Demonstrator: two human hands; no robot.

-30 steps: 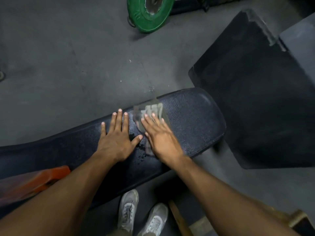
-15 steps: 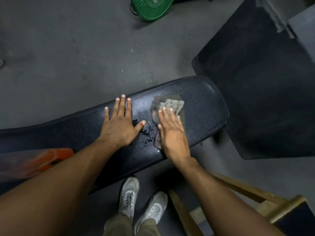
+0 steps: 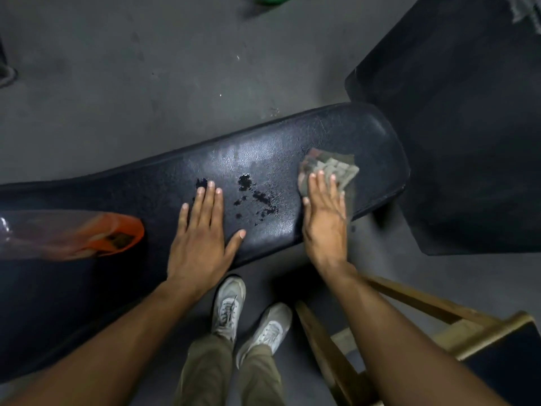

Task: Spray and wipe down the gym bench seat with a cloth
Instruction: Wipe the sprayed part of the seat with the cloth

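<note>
Across the grey concrete floor [image 3: 117,83] stretches the long black padded vinyl gym bench seat [image 3: 336,136], running from the lower left up to a rounded end at the right, just beside a large dark rubber mat [image 3: 468,142] that fills the upper right corner. Near the lower right stands a wooden frame of tan slats [image 3: 439,309]. On the left part of the seat lies a clear plastic spray bottle with an orange end [image 3: 87,235], resting on its side. Below the seat's near edge show a pair of light grey sneakers [image 3: 248,317] under olive trousers. The left hand [image 3: 202,232] lies flat on the seat with its fingers spread, its grip apart and holding nothing. The right hand [image 3: 325,212] presses palm down near the seat's rounded end, its fingers straight rather than curled, pinning a crumpled grey cloth [image 3: 330,168] against the vinyl; the cloth sticks out beyond the fingertips. Between the two hands, a scatter of dark wet droplets [image 3: 254,197] sits on the seat beneath a pale damp sheen.
</note>
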